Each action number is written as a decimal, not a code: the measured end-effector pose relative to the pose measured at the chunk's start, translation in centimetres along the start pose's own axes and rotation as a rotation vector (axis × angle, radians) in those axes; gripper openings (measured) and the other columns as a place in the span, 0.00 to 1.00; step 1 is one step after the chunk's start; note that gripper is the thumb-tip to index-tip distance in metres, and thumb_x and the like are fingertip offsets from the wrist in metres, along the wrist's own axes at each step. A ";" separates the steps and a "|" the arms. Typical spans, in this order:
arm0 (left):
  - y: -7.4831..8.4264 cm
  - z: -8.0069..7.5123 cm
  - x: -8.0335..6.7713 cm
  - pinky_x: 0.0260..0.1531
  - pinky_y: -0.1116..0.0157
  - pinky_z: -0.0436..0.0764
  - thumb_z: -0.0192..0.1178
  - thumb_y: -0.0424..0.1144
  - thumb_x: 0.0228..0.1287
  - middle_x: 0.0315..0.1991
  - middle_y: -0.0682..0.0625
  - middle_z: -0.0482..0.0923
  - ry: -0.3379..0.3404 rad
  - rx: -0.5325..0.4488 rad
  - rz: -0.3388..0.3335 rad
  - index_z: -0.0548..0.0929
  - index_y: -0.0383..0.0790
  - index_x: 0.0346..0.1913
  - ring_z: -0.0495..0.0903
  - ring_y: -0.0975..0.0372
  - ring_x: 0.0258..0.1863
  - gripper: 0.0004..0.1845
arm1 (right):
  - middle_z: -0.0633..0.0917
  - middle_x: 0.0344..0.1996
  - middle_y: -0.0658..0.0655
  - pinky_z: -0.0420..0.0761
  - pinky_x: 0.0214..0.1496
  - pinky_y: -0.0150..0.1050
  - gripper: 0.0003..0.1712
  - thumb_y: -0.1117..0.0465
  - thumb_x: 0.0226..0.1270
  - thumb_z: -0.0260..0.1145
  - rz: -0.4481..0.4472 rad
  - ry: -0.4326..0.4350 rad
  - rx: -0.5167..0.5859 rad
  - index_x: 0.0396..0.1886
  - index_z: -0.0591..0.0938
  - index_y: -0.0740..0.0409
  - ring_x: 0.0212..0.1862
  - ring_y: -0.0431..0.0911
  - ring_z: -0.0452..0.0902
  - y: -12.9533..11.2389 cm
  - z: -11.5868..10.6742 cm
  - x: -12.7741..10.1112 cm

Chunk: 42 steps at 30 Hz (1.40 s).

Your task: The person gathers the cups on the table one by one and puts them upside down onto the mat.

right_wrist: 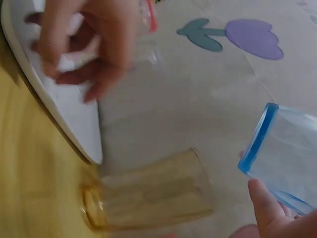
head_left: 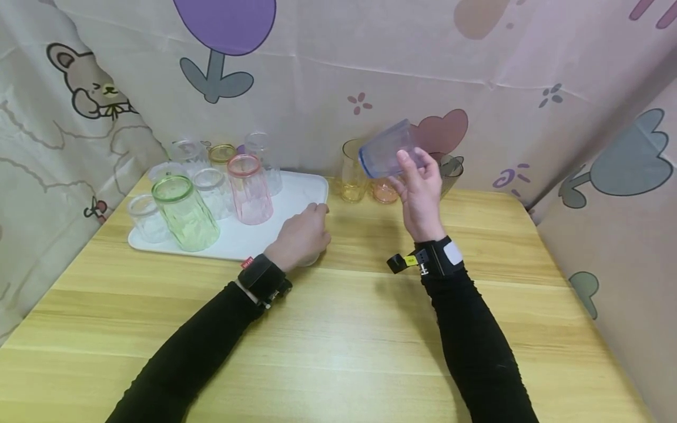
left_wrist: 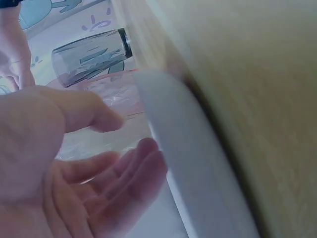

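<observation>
My right hand [head_left: 421, 191] holds a clear blue-tinted glass [head_left: 388, 150] in the air, tilted, its blue-ringed end down and to the left. In the right wrist view the blue ring [right_wrist: 260, 139] is thick and bright. My left hand [head_left: 301, 235] is at the right end of a white tray [head_left: 296, 188], with nothing visible in its grasp. Seen from the left wrist, the thumb and fingers [left_wrist: 131, 193] are apart and loosely bent beside the tray's rim. On the tray stand a green glass [head_left: 186, 214], a pink glass [head_left: 251, 191] and several clear ones.
Behind the raised glass, a yellow glass [head_left: 353, 176], an orange glass [head_left: 384, 192] and a dark grey glass [head_left: 451, 170] stand along the back of the wooden table [head_left: 338, 341]. Another yellow-ringed glass [head_left: 222, 154] is at the tray's back. Patterned cloth [head_left: 317, 70] hangs behind.
</observation>
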<state>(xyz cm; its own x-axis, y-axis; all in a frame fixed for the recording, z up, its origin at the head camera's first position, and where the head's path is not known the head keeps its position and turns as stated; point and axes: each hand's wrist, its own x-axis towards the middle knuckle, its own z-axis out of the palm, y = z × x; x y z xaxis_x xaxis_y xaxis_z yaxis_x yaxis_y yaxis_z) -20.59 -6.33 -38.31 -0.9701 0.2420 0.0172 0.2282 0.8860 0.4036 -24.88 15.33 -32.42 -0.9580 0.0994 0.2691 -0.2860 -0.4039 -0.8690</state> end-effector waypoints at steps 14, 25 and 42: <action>0.7 -1.4 -0.3 0.30 0.56 0.85 0.68 0.52 0.68 0.70 0.38 0.64 0.366 -0.211 0.070 0.49 0.32 0.79 0.83 0.50 0.44 0.51 | 0.73 0.64 0.62 0.84 0.59 0.41 0.32 0.54 0.74 0.63 0.160 -0.133 0.024 0.69 0.63 0.61 0.58 0.51 0.79 2.5 2.0 -1.5; 1.1 -2.1 -0.6 0.35 0.56 0.85 0.75 0.47 0.61 0.66 0.34 0.64 0.613 -0.259 0.281 0.53 0.30 0.75 0.78 0.47 0.52 0.51 | 0.77 0.63 0.60 0.86 0.52 0.36 0.47 0.38 0.67 0.72 0.271 -0.268 0.074 0.75 0.68 0.60 0.54 0.47 0.83 3.9 2.4 -2.4; 0.9 -4.6 -1.1 0.50 0.52 0.85 0.77 0.38 0.58 0.63 0.34 0.68 0.617 -0.199 0.374 0.65 0.31 0.68 0.77 0.45 0.55 0.41 | 0.77 0.65 0.60 0.84 0.60 0.48 0.36 0.37 0.80 0.52 0.324 -0.374 0.047 0.75 0.69 0.55 0.53 0.50 0.82 4.4 2.4 -2.4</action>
<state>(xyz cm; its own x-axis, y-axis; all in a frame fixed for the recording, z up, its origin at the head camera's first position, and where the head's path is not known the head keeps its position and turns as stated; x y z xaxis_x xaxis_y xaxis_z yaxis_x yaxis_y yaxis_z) -19.70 -7.67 -33.73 -0.7140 0.1955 0.6723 0.5898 0.6855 0.4270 -23.76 11.13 -35.93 -0.9211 -0.3682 0.1262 0.0350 -0.4014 -0.9152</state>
